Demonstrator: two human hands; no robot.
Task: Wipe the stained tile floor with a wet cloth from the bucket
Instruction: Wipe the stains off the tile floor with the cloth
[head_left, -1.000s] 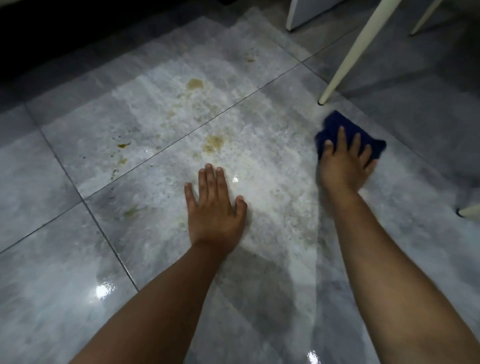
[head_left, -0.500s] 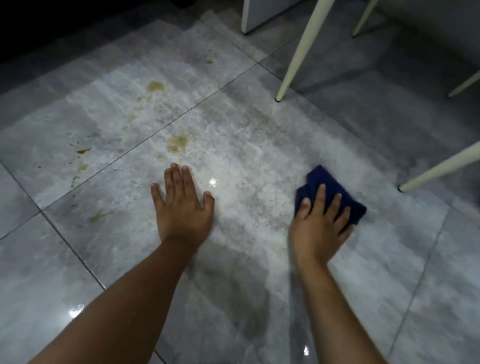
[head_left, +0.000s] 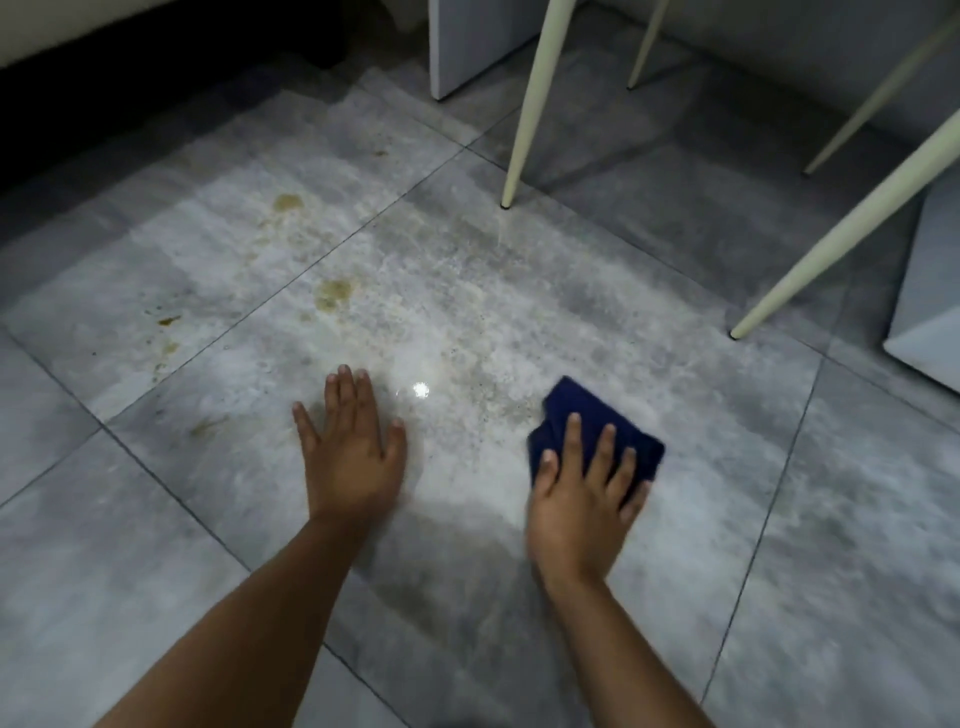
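Flat on the grey tile floor (head_left: 779, 519) lies the dark blue cloth (head_left: 587, 421), folded, its long axis running from upper left to lower right. Spread fingers of the right hand (head_left: 579, 512) press down on its near half. Leftward, the left hand (head_left: 353, 457) rests open, palm down on the tile. Farther off sit yellow-brown stains (head_left: 332, 293), and a cream chair leg (head_left: 532, 104) stands beyond.

No legible text, label, brand, number or sign appears on any visible surface, including the tile floor (head_left: 519, 322), the blue cloth (head_left: 597, 431) and the chair legs (head_left: 530, 104).
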